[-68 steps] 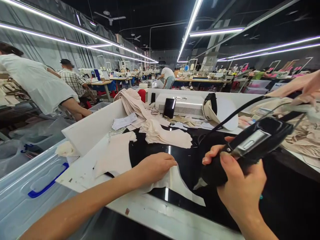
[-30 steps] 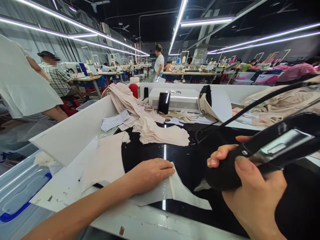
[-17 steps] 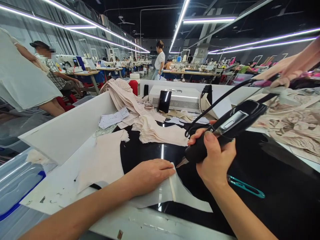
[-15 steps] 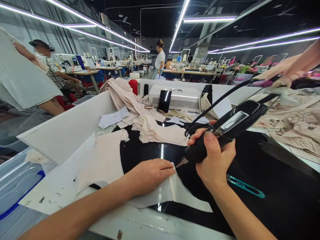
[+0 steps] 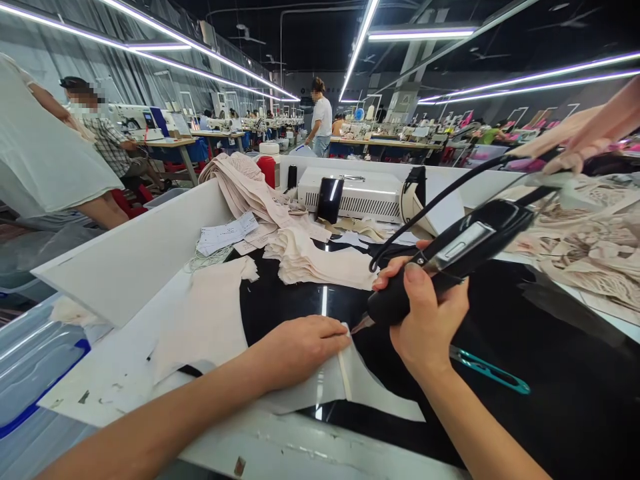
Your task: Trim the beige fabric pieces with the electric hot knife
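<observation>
Pressing flat and open, my left hand [image 5: 300, 347] pins a pale fabric piece [image 5: 350, 390] to the black table [image 5: 550, 373]. At its three o'clock, my right hand [image 5: 425, 320] grips a black corded cutting tool [image 5: 440, 267], tip just beside the fabric's edge.

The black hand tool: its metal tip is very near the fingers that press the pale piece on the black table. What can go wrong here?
1. The tip of the black hand tool, held in the right hand, points at the fingertips of the left hand; a slip could hurt them.
2. Its cable runs up past another person's hand; a snag might jerk the tip.
3. The pale piece is pinned only on one side, so it may shift.
</observation>
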{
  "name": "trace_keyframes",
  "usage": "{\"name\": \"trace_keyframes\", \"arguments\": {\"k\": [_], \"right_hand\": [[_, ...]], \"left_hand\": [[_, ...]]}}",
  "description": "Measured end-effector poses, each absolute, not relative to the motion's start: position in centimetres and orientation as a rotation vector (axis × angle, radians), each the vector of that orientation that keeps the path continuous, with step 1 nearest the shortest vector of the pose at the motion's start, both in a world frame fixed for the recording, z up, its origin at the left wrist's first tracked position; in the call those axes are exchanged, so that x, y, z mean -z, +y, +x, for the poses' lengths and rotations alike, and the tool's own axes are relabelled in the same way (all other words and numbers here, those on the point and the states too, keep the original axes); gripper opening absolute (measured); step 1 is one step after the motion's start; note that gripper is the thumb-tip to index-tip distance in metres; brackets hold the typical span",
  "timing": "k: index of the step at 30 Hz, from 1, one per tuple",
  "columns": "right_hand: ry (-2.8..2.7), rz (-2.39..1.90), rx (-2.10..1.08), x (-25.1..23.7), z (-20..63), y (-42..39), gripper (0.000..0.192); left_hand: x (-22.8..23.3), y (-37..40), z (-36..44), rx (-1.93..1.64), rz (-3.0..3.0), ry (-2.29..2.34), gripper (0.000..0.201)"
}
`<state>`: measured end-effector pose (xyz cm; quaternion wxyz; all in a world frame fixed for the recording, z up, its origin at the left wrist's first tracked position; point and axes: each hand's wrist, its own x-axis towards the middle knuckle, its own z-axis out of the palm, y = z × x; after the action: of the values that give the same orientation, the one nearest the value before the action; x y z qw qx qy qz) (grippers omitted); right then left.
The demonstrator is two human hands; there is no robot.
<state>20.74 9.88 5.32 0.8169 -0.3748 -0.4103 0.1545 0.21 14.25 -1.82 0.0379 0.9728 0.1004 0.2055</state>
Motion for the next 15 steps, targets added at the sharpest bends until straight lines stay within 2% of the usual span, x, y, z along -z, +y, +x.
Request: {"name": "trace_keyframes", "arguments": {"k": [15], "right_hand": [[-0.856, -0.788, -0.331, -5.3, 20.5, 8.4, 0.051]], "left_hand": [[1.5, 14.4, 0.1, -0.588, 2.915, 0.299, 0.039]]}}
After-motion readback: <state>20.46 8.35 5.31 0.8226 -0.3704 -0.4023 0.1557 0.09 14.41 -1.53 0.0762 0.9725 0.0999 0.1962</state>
